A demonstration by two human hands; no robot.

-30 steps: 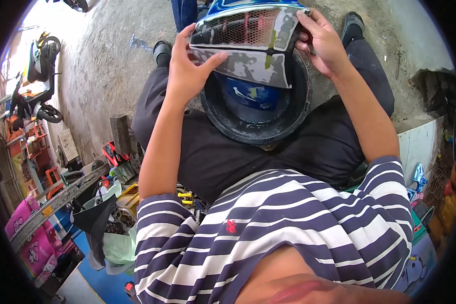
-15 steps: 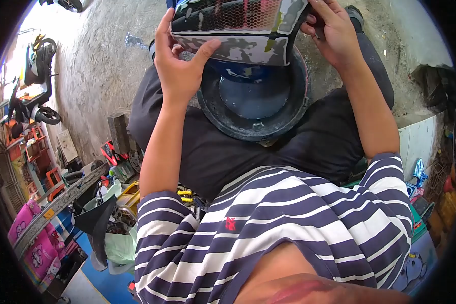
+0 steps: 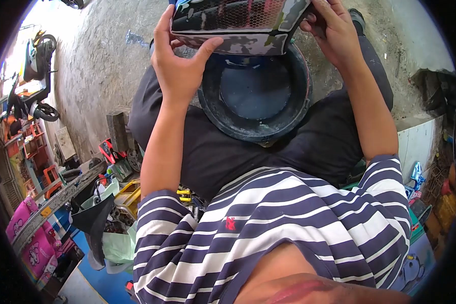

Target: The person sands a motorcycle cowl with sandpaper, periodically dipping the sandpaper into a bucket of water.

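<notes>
A glossy panel with a mesh pattern and grey camouflage patches [image 3: 238, 30] is held up at the top of the view, cut off by the frame edge. My left hand [image 3: 180, 61] grips its left end, thumb on the front face and fingers behind. At its upper right corner, the fingers of my right hand [image 3: 332, 30] are bent against the edge. Below the panel, between my legs, is a round black basin [image 3: 258, 133] with dark liquid in it.
A concrete floor [image 3: 104, 66] stretches around the basin. Far left are a motorbike [image 3: 35, 76] and orange racks. Lower left hold a metal rail [image 3: 61, 197], a pink item [image 3: 33, 243], a black-and-green bag and scattered parts. A white board [image 3: 415, 144] stands at the right.
The panel has moved slightly upward and its lower face looks more tilted away. More of the basin's liquid shows beneath it. Both hands keep their hold.
</notes>
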